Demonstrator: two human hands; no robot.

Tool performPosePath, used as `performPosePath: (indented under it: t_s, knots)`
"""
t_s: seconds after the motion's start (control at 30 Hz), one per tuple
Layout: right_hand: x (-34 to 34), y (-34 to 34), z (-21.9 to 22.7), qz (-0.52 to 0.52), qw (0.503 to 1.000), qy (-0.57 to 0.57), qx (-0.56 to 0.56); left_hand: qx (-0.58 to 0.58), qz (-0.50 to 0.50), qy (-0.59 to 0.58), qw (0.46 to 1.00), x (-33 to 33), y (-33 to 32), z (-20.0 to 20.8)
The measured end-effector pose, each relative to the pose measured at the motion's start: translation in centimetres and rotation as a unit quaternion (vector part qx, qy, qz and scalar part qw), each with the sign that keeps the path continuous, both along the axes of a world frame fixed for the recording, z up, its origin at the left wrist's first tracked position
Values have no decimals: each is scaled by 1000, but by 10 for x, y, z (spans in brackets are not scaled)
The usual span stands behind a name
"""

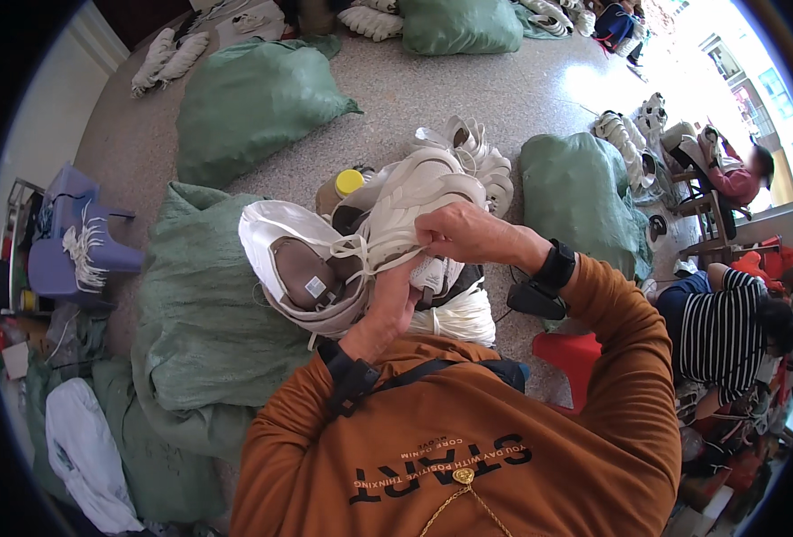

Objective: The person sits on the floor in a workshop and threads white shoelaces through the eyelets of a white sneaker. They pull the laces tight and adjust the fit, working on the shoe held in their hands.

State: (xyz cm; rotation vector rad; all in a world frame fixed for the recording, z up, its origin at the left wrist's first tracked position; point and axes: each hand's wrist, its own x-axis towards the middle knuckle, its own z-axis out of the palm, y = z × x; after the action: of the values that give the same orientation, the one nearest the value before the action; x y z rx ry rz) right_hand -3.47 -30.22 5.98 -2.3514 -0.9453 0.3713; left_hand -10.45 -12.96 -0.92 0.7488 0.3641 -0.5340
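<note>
Right hand [457,234] pinches a white lace [380,259] between thumb and fingertips, grip pressed together on it, just above the shoe's lacing area. Left hand [396,295] comes up from below, fingers curled shut around the underside of the white shoe [311,259], holding it at chest height in front of the orange sweatshirt [468,447]. Shoe lies tilted, tan insole facing up, opening toward the person. More white shoes [464,157] are stacked just behind it, touching. A bundle of white laces [464,320] sits under the hands. Yellow-capped bottle [343,186] beside the shoe pile. Green woven sacks [213,313] left of the hands, another [253,103] farther back, one [580,192] to the right. Blue plastic stool [74,237] far left. Person in striped shirt [728,327] sits at the right edge.
</note>
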Motion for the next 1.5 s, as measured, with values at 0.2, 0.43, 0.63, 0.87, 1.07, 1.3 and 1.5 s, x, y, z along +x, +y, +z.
performPosePath:
  t_s: [0.2,0.43,0.63,0.87,1.07,1.3,1.5]
  knots:
    - [1,5,3,52,991,-58,-109,1,1,21,1000,-1,1,-10]
    - [-12,-12,16,-46,998,-34,19,8,-33,-33,999,1,5,-10]
    - [-72,-26,-22,-159,984,4,84,-3,-97,66,993,10,4,-13]
    - [-81,-17,-37,-220,952,73,202,-19,-105,74,992,11,9,4]
    - [-146,-151,-104,-397,908,132,33,-23,-39,41,998,-3,15,-2]
    - [-210,-214,-149,-368,852,61,-367,-29,-41,57,997,-2,15,9]
    - [-109,-57,-84,-309,931,-28,191,212,-320,-60,922,0,56,35]
